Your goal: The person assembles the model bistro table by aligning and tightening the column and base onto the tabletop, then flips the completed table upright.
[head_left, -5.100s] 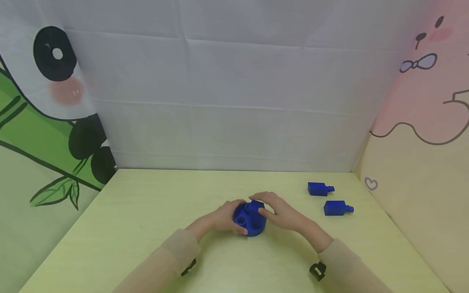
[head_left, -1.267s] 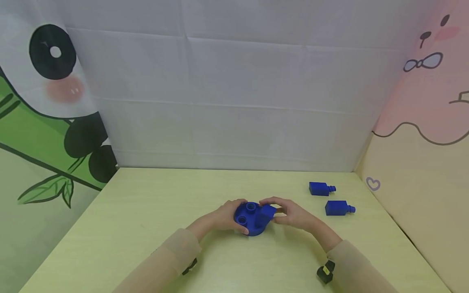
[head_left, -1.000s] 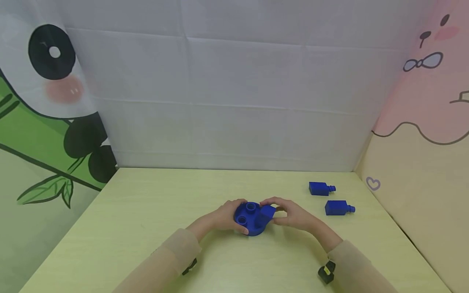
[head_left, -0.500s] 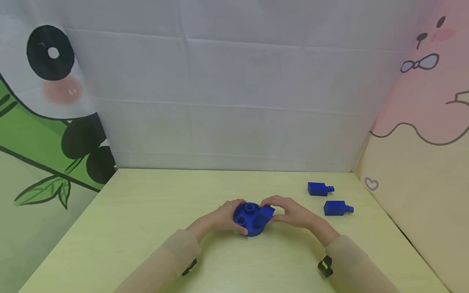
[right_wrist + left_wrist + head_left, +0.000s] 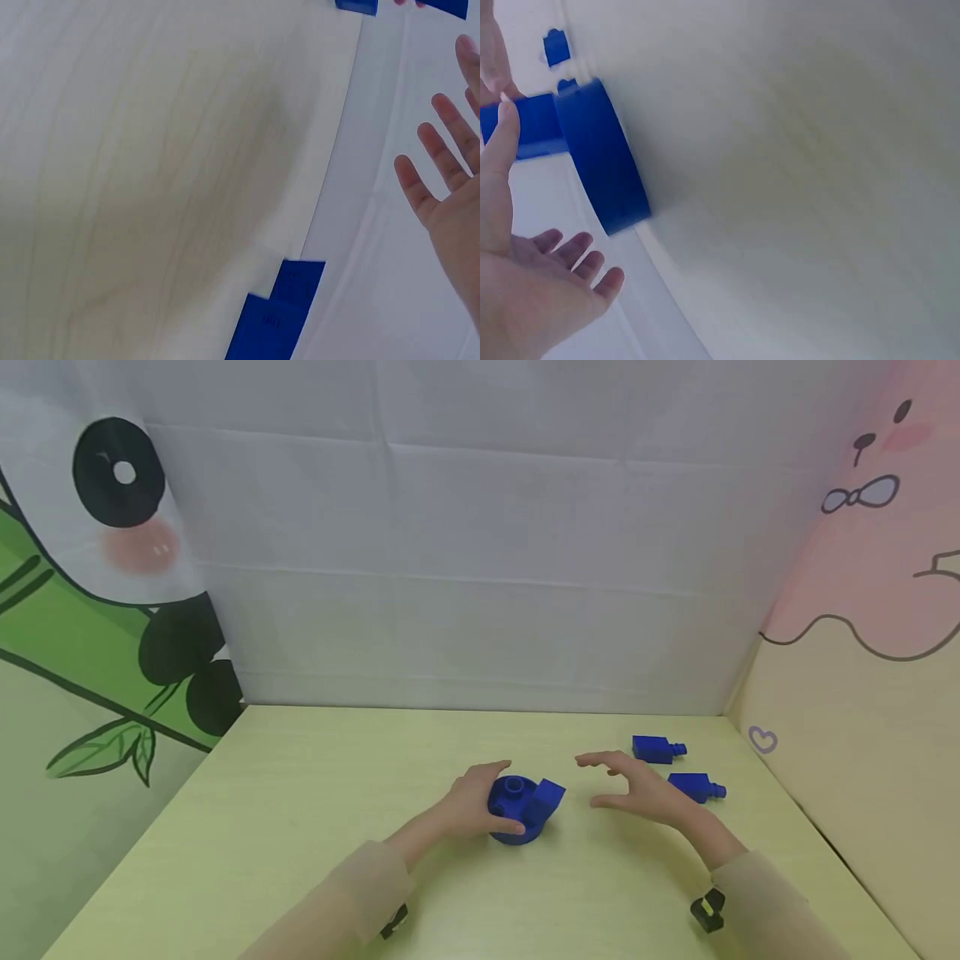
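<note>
A round blue base (image 5: 516, 810) with ring-like sockets stands on the table in the head view. From its right side a blue block (image 5: 546, 799) sticks up, leaning right. My left hand (image 5: 476, 806) is around the base's left side, thumb in front and fingers behind. In the left wrist view those fingers are spread and apart from the base's rim (image 5: 604, 157), and the thumb overlaps the block. My right hand (image 5: 637, 789) hovers to the right of the base with fingers parted, holding nothing. Behind it lie two blue blocks with ridged necks, a farther one (image 5: 652, 749) and a nearer one (image 5: 693, 787).
The pale yellow table (image 5: 337, 760) meets a white cloth wall (image 5: 480, 610) at the back. Printed side panels stand left and right. Each sleeve has a black device at the wrist.
Earlier my right hand gripped the upright block, which came to lean right; now it has let go and moved right. My left hand's fingers have loosened from the base.
</note>
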{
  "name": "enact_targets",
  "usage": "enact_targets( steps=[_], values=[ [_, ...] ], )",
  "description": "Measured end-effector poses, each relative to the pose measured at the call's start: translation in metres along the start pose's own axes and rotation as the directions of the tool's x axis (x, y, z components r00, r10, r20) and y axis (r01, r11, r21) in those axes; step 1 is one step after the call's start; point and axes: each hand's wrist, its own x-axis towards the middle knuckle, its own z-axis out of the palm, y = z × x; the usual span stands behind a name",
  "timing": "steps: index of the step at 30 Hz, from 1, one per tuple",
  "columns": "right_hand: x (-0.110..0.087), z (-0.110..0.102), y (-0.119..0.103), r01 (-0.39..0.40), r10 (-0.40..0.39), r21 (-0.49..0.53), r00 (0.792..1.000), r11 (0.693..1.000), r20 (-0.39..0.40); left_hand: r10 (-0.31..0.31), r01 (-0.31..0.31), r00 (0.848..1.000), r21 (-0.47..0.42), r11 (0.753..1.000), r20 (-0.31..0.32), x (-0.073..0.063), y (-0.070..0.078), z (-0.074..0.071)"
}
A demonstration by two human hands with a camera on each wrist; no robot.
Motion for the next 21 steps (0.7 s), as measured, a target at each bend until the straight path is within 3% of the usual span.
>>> enact_targets(
  steps=[3, 7, 14, 21],
  values=[
    [-0.01, -0.012, 0.01, -0.024, 0.023, -0.036, 0.999, 0.999, -0.027, 0.001, -0.005, 0.997, -0.049, 0.999, -0.074, -0.004, 0.014, 0.006],
    [-0.023, -0.028, 0.028, -0.036, 0.03, -0.105, 0.998, 0.994, -0.059, -0.056, 0.026, 0.984, -0.18, 0.983, -0.167, -0.008, 0.034, 0.018],
    [-0.044, -0.049, 0.057, -0.098, 0.076, -0.202, 0.99, 0.974, -0.117, -0.21, 0.092, 0.94, -0.393, 0.915, -0.27, -0.009, 0.06, 0.034],
    [-0.06, -0.059, 0.085, -0.173, 0.162, -0.222, 0.984, 0.96, -0.068, -0.305, 0.105, 0.892, -0.505, 0.857, -0.333, -0.008, 0.072, 0.042]
  ],
)
